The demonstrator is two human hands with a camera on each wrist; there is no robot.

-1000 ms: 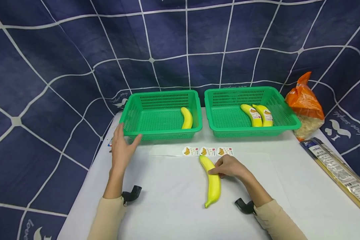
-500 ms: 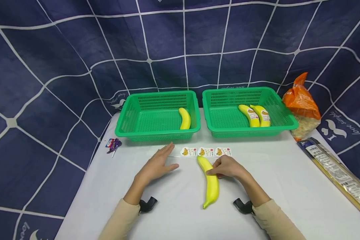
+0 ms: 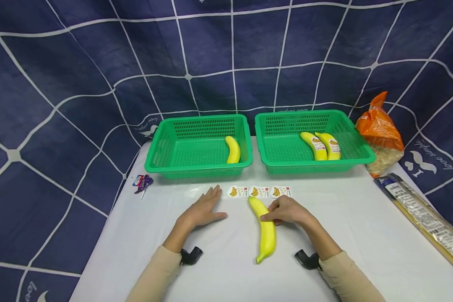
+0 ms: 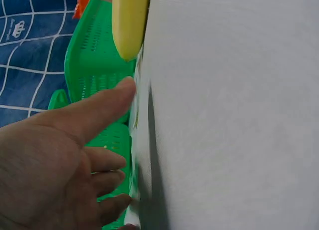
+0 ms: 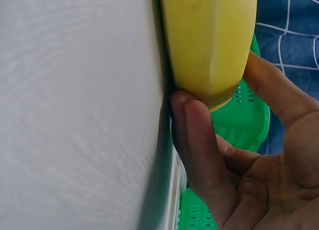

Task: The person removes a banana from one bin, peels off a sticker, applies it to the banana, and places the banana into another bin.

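Note:
A yellow banana [image 3: 268, 235] lies lengthwise on the white table. My right hand [image 3: 288, 209] grips its upper right side, thumb on top; in the right wrist view the fingers [image 5: 199, 135] press against the banana's side. My left hand [image 3: 202, 211] is flat with fingers spread and holds nothing. Its fingertips reach the bare left part of a sticker strip [image 3: 193, 192]; whether they press on it I cannot tell. Three banana-picture stickers [image 3: 259, 191] sit along that strip, just above the banana's tip. In the left wrist view the thumb [image 4: 117, 95] points toward the banana.
Behind the strip stand two green baskets: the left basket [image 3: 200, 170] holds one plain banana [image 3: 233, 150], the right basket [image 3: 313, 168] two stickered bananas [image 3: 329, 146]. An orange bag [image 3: 381, 130] and a long flat package [image 3: 419, 218] lie at right. Wrapped candy [image 3: 144, 183] is at left.
My left hand has moved from beside the left basket rightward and nearer, down to the strip's left part. The right hand and banana stay in place.

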